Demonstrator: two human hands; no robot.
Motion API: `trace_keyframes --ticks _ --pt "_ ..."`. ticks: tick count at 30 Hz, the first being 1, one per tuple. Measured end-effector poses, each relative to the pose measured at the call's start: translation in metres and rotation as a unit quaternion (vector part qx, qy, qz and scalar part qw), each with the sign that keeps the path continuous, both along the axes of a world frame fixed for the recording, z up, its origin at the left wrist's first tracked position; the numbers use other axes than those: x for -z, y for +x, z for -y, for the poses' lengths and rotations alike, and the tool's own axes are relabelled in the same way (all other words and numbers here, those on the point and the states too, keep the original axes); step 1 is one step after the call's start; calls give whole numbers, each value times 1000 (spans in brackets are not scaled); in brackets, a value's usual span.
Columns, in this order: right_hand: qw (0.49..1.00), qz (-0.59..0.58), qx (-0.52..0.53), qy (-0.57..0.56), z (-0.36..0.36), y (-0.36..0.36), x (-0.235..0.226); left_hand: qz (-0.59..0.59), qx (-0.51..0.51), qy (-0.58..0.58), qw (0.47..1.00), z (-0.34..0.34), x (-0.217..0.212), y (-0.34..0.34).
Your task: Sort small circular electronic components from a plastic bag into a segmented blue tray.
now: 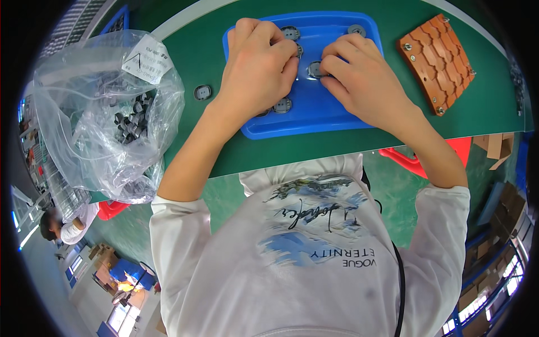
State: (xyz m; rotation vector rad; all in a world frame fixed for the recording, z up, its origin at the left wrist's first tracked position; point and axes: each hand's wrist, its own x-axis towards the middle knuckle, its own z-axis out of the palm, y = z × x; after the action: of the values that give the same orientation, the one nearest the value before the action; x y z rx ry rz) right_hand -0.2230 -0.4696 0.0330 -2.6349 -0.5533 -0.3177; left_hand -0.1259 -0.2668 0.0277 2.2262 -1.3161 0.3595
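Both of my hands are over a shallow blue plastic tray (331, 121) on the green table. My right hand (362, 78) is closed, with its thumb and fingers pinching a small grey rounded plastic part (314, 69). To its left, my left hand (255, 67) is also closed, and a dark grey part (300, 51) shows at its fingertips. Similar grey parts lie in the tray: one at the back (290, 32), one in the far right corner (356, 30) and one below my left hand (282, 105). Part of another is hidden by the left wrist.
A loose grey part (202, 92) lies on the table left of the tray. Farther left is a clear plastic bag (73, 123) holding small black pieces (133, 121). An orange-brown slotted block (438, 62) sits at the right. A person (70, 224) is in the left background.
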Motion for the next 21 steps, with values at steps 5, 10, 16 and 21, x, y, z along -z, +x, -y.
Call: trace_keyframes --ticks 5,10,16,21 --pt "1000 19 -21 11 -4 3 4 -1 -20 12 1000 -1 1 3" --pt "997 50 -17 49 -14 10 0 -27 -50 19 998 -6 -13 1" --pt "997 25 -61 40 -18 20 -4 -34 -107 -46 993 -43 -20 -2" --pt "997 19 -72 23 -20 23 -6 -69 -149 -52 985 -63 -24 -24"
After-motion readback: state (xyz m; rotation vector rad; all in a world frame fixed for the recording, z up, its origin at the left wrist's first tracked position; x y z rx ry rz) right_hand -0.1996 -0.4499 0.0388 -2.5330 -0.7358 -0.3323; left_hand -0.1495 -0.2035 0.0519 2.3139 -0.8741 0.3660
